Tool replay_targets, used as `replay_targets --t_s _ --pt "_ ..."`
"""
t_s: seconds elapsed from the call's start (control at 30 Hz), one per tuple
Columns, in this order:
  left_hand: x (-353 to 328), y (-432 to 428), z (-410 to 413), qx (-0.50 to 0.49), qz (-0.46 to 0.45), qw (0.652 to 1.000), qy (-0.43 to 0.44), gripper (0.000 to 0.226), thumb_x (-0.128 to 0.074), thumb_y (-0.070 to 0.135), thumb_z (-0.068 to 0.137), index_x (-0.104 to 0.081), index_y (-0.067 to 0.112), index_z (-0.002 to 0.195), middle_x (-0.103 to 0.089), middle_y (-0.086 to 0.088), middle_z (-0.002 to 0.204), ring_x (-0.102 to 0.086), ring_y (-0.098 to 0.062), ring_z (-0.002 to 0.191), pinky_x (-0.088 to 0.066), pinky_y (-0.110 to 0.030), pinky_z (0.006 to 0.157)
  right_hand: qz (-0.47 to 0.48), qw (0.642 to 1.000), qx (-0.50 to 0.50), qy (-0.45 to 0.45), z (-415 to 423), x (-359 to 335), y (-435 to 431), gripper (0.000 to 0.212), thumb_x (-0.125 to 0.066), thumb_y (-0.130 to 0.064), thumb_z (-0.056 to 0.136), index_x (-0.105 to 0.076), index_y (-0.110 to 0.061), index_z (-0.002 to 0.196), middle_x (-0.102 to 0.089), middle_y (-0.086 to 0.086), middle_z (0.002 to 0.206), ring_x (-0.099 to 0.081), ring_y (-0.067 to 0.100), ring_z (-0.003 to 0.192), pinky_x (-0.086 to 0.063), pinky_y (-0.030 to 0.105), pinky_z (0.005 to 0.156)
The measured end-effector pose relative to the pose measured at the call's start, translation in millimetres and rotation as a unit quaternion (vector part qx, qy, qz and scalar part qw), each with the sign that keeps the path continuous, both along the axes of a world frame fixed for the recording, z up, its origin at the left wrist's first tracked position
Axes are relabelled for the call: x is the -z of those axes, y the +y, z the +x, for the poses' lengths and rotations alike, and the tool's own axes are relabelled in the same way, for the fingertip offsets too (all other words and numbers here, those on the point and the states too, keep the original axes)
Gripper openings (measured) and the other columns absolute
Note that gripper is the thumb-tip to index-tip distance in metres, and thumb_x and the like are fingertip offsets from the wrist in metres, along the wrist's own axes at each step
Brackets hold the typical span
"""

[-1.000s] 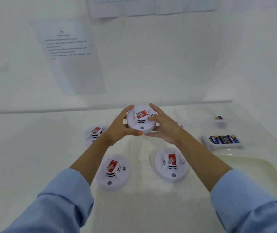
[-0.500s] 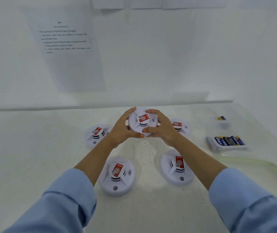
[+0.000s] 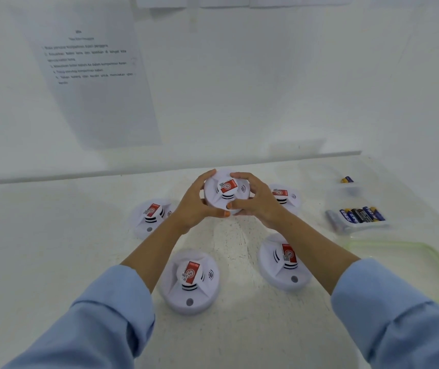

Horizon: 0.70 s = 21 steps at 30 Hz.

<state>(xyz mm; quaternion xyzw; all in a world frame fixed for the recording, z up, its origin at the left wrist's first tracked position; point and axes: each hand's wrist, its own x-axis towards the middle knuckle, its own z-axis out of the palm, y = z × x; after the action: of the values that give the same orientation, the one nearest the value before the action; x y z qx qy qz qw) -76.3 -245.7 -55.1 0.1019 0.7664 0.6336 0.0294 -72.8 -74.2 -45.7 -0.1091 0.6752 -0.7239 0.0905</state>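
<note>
Turned slightly since earlier, the round white plastic smoke detector [image 3: 225, 190] was gripped by left hand [image 3: 194, 206] and right hand [image 3: 259, 203] above the surface [image 3: 53, 249].

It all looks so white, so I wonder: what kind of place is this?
Probably a work or training station: identical smoke alarms on a white table, a tray of batteries, and an instruction sheet on the wall.

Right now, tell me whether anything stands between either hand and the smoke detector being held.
Nothing visible does: the left hand and right hand both grip the smoke detector directly, fingers curled round its rim.
</note>
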Motion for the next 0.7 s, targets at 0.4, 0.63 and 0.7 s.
replay_targets --t_s 0.4,0.63,0.7 --pt "3.9 -6.2 2.6 -0.003 0.002 1.0 0.008 0.087 -0.079 -0.009 0.061 -0.039 0.018 0.133 -0.047 -0.008 0.133 -0.049 -0.021 0.117 -0.053 -0.027 0.087 0.003 1.0 -0.008 -0.002 -0.5 4.6 -6.8 0.063 -0.069 0.015 0.069 -0.05 -0.016 0.12 -0.051 0.009 0.124 -0.055 0.024 0.104 -0.059 0.034 0.062" --pt "3.7 -8.0 4.9 -0.004 -0.003 1.0 0.008 0.088 -0.079 -0.008 0.063 -0.036 0.014 0.136 -0.046 -0.01 0.135 -0.048 -0.026 0.121 -0.045 -0.047 0.101 0.01 1.0 -0.01 0.001 2.5 4.5 -9.2 0.061 -0.068 0.015 0.07 -0.05 -0.017 0.118 -0.051 0.006 0.123 -0.055 0.02 0.102 -0.059 0.032 0.061" --pt "3.0 -8.8 6.3 0.001 0.003 1.0 0.003 0.088 -0.079 -0.008 0.063 -0.036 0.015 0.136 -0.047 -0.009 0.132 -0.048 -0.026 0.121 -0.046 -0.046 0.099 0.018 1.0 -0.017 0.003 2.4 4.7 -8.2 0.061 -0.069 0.014 0.071 -0.05 -0.019 0.119 -0.052 0.006 0.122 -0.054 0.021 0.105 -0.059 0.035 0.065"
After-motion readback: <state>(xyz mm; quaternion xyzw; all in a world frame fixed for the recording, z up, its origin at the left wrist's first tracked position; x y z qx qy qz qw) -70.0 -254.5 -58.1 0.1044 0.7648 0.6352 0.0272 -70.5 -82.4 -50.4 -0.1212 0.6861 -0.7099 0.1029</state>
